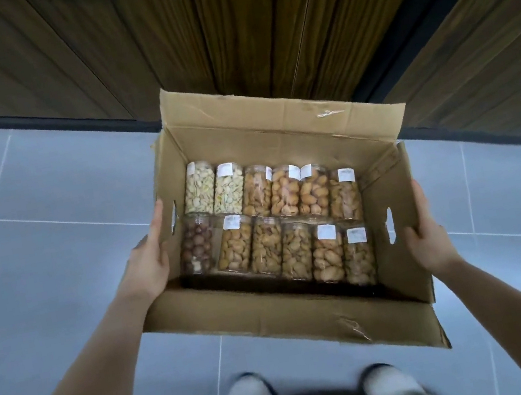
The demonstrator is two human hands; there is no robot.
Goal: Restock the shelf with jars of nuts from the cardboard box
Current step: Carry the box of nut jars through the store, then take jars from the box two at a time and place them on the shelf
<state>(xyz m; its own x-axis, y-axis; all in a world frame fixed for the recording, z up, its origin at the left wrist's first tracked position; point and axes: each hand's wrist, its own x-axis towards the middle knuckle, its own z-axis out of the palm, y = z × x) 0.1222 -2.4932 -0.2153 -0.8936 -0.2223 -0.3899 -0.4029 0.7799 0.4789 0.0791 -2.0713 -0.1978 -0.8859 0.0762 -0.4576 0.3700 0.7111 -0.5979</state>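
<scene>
Both hands, left hand (152, 261) at 9 o'clock, right hand (427, 234) at 3 o'clock, press flat with straight fingers on the cardboard box (272, 313) sides, jars (274, 226) inside, bare floor (33, 237) around.

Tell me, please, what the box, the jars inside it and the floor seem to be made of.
Box: brown corrugated cardboard, matte, with creased flaps, torn edges and tape remnants. Jars: clear and glossy, the nuts show through the walls; probably plastic, though glass cannot be excluded; white paper-like labels. Floor: grey tiles with pale grout lines and a soft sheen, likely ceramic or stone.
</scene>
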